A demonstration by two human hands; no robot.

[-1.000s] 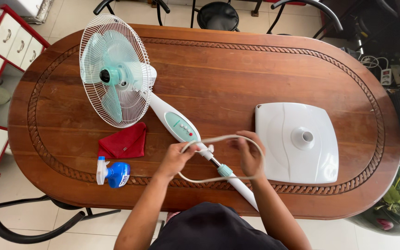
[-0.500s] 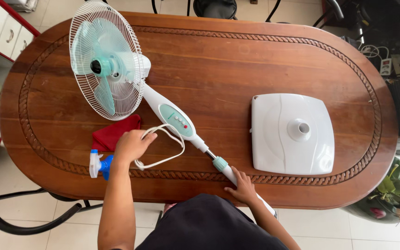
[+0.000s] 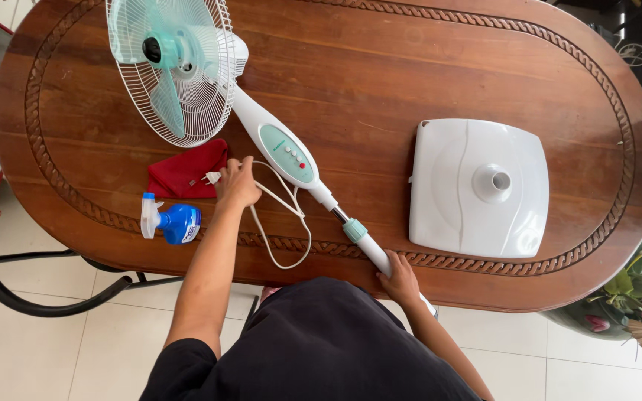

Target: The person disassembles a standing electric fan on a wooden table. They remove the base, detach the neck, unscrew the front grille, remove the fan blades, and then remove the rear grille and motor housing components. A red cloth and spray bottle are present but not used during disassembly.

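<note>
Here the white-and-mint fan (image 3: 261, 134) lies flat, cord (image 3: 284, 223) loosely looped.

A white pedestal fan (image 3: 261, 134) is lying flat on its side across the wooden worktop (image 3: 410, 74), its wire-caged head with pale green blades (image 3: 165, 67) pointing toward the far left. Its slim pole (image 3: 369, 249), ringed by a green collar, is reaching over the near edge. The white power cord (image 3: 284, 223) is trailing in a loose loop beside the control panel, its plug (image 3: 212, 177) lying near the red cloth.
</note>
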